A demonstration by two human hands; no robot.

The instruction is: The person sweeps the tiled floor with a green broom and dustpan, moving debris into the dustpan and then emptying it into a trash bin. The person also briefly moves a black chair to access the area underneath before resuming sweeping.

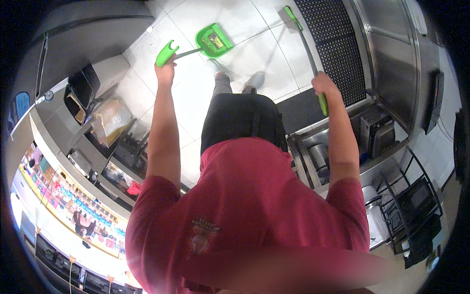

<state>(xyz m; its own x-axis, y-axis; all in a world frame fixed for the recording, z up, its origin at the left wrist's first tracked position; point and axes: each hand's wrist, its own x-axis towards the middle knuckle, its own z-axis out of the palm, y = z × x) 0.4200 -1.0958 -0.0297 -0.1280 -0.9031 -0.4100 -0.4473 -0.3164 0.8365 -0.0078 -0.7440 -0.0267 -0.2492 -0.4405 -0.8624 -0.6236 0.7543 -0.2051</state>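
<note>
My left hand (166,72) grips the top of a long-handled green dustpan (229,40), just below its hooked green handle end (166,54). The pan rests on the floor by my feet, with small debris and a yellowish scrap (215,40) in it. My right hand (326,87) is closed around the pole of a broom (307,51), and its green grip end (323,104) sticks out below the fist. The broom's narrow green head (293,17) is at the floor, far up and right, apart from the dustpan. Its bristles are hard to make out.
White floor tiles (242,18) lie around my shoes (254,81). A black perforated mat (339,51) runs along the stainless-steel unit (389,66) on the right. On the left are shelves with a plastic-wrapped bag (112,119) and a black bin (82,90).
</note>
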